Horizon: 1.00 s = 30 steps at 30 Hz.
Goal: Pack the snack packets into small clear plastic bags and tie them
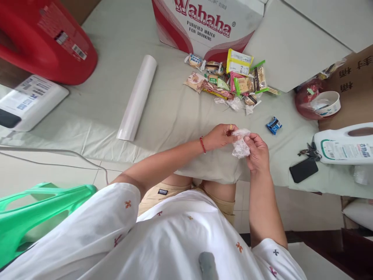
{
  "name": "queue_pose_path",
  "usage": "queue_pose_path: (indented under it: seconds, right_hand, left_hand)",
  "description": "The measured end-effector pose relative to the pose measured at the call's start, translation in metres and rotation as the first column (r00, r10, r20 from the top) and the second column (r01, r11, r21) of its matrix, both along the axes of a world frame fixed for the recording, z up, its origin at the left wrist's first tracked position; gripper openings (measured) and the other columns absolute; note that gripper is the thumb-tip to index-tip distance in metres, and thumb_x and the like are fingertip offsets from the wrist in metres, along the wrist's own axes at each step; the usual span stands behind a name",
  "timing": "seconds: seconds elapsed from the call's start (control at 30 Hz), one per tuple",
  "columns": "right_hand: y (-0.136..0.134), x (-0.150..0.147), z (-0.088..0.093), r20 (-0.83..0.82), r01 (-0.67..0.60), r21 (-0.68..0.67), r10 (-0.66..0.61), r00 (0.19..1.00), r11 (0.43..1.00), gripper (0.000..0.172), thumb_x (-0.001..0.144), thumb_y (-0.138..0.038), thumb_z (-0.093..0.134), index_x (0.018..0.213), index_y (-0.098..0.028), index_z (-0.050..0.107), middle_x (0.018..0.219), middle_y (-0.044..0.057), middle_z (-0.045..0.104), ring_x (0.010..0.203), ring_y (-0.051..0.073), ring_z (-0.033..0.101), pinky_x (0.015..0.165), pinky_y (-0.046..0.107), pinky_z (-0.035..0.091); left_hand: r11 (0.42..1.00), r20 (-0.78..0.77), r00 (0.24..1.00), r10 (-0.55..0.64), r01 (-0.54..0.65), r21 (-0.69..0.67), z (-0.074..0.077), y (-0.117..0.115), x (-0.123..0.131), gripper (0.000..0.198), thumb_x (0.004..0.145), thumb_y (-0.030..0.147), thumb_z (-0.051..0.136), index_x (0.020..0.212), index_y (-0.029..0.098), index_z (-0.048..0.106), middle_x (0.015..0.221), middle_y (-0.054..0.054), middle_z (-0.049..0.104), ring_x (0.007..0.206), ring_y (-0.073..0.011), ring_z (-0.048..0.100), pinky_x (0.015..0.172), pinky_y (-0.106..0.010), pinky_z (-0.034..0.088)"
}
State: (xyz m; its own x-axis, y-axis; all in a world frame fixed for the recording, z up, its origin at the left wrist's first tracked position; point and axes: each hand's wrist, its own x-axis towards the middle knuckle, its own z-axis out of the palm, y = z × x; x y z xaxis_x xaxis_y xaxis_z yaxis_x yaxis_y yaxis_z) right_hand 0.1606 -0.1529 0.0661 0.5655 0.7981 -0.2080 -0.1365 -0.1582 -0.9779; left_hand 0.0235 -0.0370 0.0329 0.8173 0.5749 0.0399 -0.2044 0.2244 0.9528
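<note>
A crumpled piece of clear plastic wrap [240, 147] is pinched between my two hands above the front of the table. My left hand [220, 136], with a ring and a red wrist cord, grips its upper left side. On its right side, my right hand [258, 151] holds it between thumb and fingers. Whether anything lies inside the plastic I cannot tell. Beyond my hands sits a pile of wrapped snacks [217, 81], with crumpled clear plastic bits [235, 103] at its near edge. A small blue wrapped snack [274, 125] lies apart, right of my right hand.
A white film roll [138, 97] lies at left, near a red jug [67, 42]. Behind the snacks stands a Wahaha water carton [210, 27]. At right are a paper cup [329, 104], a white bottle [344, 146], keys [310, 151] and a black phone [304, 170].
</note>
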Motion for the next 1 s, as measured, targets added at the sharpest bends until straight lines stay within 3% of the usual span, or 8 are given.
queue_pose_path:
  seconds: [0.17, 0.27, 0.43, 0.6, 0.8, 0.87, 0.93, 1.0]
  right_hand:
    - [-0.003, -0.001, -0.002, -0.084, -0.036, -0.051, 0.032, 0.996, 0.998, 0.058, 0.074, -0.074, 0.082, 0.102, -0.025, 0.067, 0.094, 0.000, 0.069, 0.074, 0.014, 0.064, 0.052, 0.023, 0.050]
    - [-0.003, -0.011, -0.004, -0.059, -0.079, -0.120, 0.073, 0.996, 0.990, 0.060, 0.066, -0.058, 0.094, 0.110, -0.025, 0.070, 0.093, 0.000, 0.071, 0.075, 0.014, 0.065, 0.056, 0.025, 0.056]
    - [-0.005, -0.010, -0.007, -0.092, 0.072, -0.101, -0.082, 0.992, 0.992, 0.047, 0.060, -0.043, 0.100, 0.093, -0.020, 0.075, 0.074, -0.004, 0.063, 0.058, 0.006, 0.048, 0.045, 0.017, 0.038]
    - [-0.010, -0.009, -0.006, -0.092, 0.096, -0.097, -0.105, 0.990, 0.991, 0.045, 0.062, -0.046, 0.098, 0.091, -0.021, 0.074, 0.070, -0.006, 0.058, 0.054, 0.005, 0.041, 0.043, 0.017, 0.031]
    - [-0.018, -0.013, -0.008, 0.132, 0.105, -0.091, -0.092, 0.987, 0.990, 0.045, 0.076, -0.062, 0.086, 0.090, -0.022, 0.068, 0.072, -0.004, 0.055, 0.057, 0.008, 0.041, 0.049, 0.021, 0.035]
    - [-0.020, -0.014, -0.004, 0.386, 0.140, -0.054, -0.109, 0.916, 0.989, 0.045, 0.084, -0.065, 0.077, 0.096, -0.023, 0.069, 0.084, 0.000, 0.060, 0.067, 0.011, 0.051, 0.061, 0.026, 0.046]
    - [-0.018, -0.017, 0.002, 0.659, 0.097, 0.032, -0.093, 0.746, 0.995, 0.046, 0.087, -0.063, 0.075, 0.109, -0.024, 0.069, 0.105, 0.006, 0.065, 0.088, 0.018, 0.060, 0.078, 0.034, 0.053]
    - [-0.012, -0.021, 0.007, 0.836, -0.061, 0.034, 0.005, 0.549, 0.998, 0.046, 0.085, -0.058, 0.080, 0.117, -0.026, 0.070, 0.118, 0.009, 0.065, 0.108, 0.025, 0.060, 0.095, 0.043, 0.053]
  left_hand:
    - [0.993, -0.021, 0.995, 0.099, -0.100, -0.065, -0.014, -0.003, -0.005, 0.053, 0.084, 0.069, 0.071, 0.084, 0.019, 0.054, 0.068, 0.006, 0.051, 0.059, -0.0077, 0.045, 0.058, -0.024, 0.036]
    - [0.977, -0.013, 0.984, 0.176, -0.176, -0.117, -0.018, 0.003, -0.007, 0.040, 0.078, 0.050, 0.079, 0.091, 0.019, 0.058, 0.077, 0.005, 0.057, 0.067, -0.0085, 0.051, 0.065, -0.023, 0.041]
    - [0.922, 0.061, 0.976, 0.211, -0.178, -0.345, -0.014, 0.015, -0.010, 0.026, 0.062, 0.022, 0.075, 0.080, 0.017, 0.057, 0.077, 0.005, 0.058, 0.072, -0.0082, 0.052, 0.070, -0.023, 0.043]
    - [0.856, 0.118, 0.991, 0.062, 0.008, -0.517, -0.004, 0.019, -0.017, 0.039, 0.068, 0.036, 0.085, 0.082, 0.019, 0.052, 0.078, 0.005, 0.056, 0.069, -0.0092, 0.054, 0.065, -0.024, 0.046]
    - [0.882, 0.025, 0.971, 0.236, -0.204, -0.424, -0.006, 0.024, -0.013, 0.065, 0.074, 0.068, 0.086, 0.074, 0.022, 0.040, 0.069, 0.007, 0.041, 0.060, -0.0065, 0.040, 0.055, -0.021, 0.036]
    - [0.905, -0.008, 0.966, 0.257, -0.244, -0.348, -0.007, 0.023, -0.012, 0.069, 0.076, 0.076, 0.080, 0.071, 0.022, 0.039, 0.066, 0.007, 0.036, 0.058, -0.0066, 0.036, 0.053, -0.022, 0.032]
    - [0.927, -0.032, 0.966, 0.256, -0.255, -0.274, -0.005, 0.019, -0.012, 0.071, 0.075, 0.080, 0.077, 0.068, 0.022, 0.038, 0.064, 0.007, 0.034, 0.057, -0.0067, 0.035, 0.051, -0.023, 0.030]
    - [0.945, -0.052, 0.973, 0.227, -0.233, -0.231, -0.001, 0.014, -0.013, 0.070, 0.078, 0.082, 0.073, 0.067, 0.021, 0.041, 0.062, 0.006, 0.036, 0.055, -0.0069, 0.036, 0.050, -0.024, 0.031]
